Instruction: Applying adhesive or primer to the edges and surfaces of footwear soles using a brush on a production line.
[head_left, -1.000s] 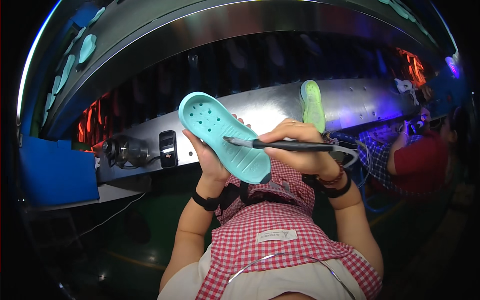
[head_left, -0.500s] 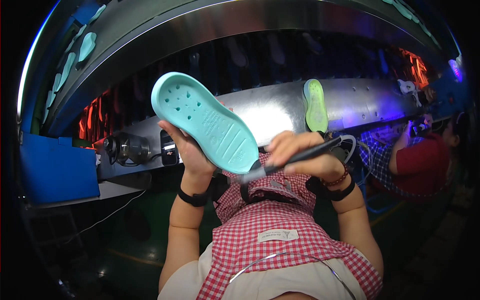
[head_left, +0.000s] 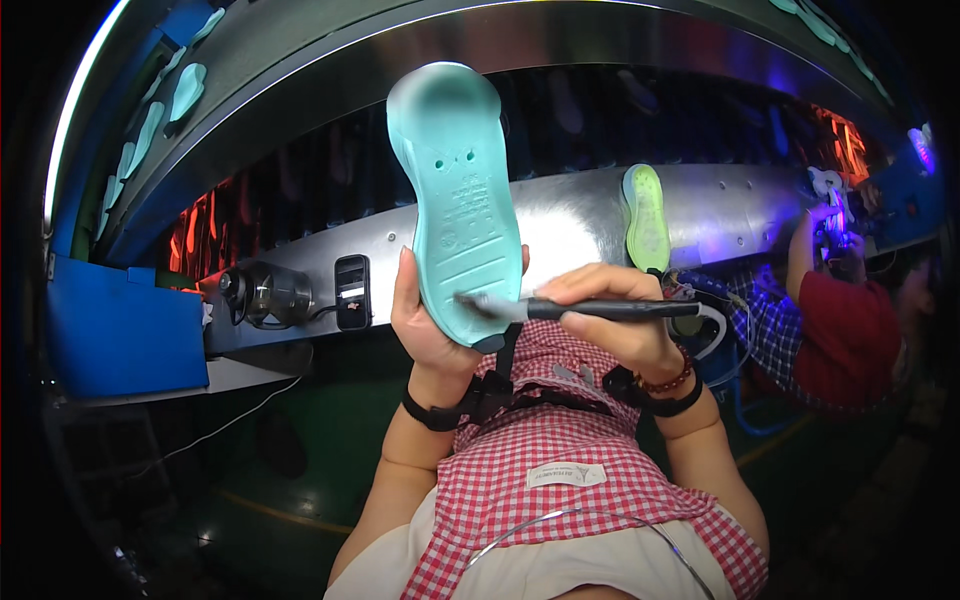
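My left hand (head_left: 428, 328) grips a turquoise shoe sole (head_left: 462, 215) from beneath, the thumb along its left edge. The sole stands lengthwise before me, with small holes and raised ridges facing up; its far end shows a blurred grey patch. A small dark piece (head_left: 488, 343) sits at its near end. In my right hand (head_left: 628, 335) is a black-handled brush (head_left: 610, 309) with a pale hose curving from its rear. The bristles meet the ridged near part of the sole, smeared by motion.
A yellow-green sole (head_left: 648, 222) lies on the metal bench (head_left: 560, 205). To the left are a glass kettle (head_left: 268, 297), a phone (head_left: 352, 292) and a blue box (head_left: 125, 330). More soles (head_left: 187, 92) rest on the upper belt. A co-worker in red (head_left: 850, 325) sits at right.
The sole has swung more upright, its far end moving right and away from me. The brush has moved from the near edge onto the sole's ridged face, its handle now nearly level.
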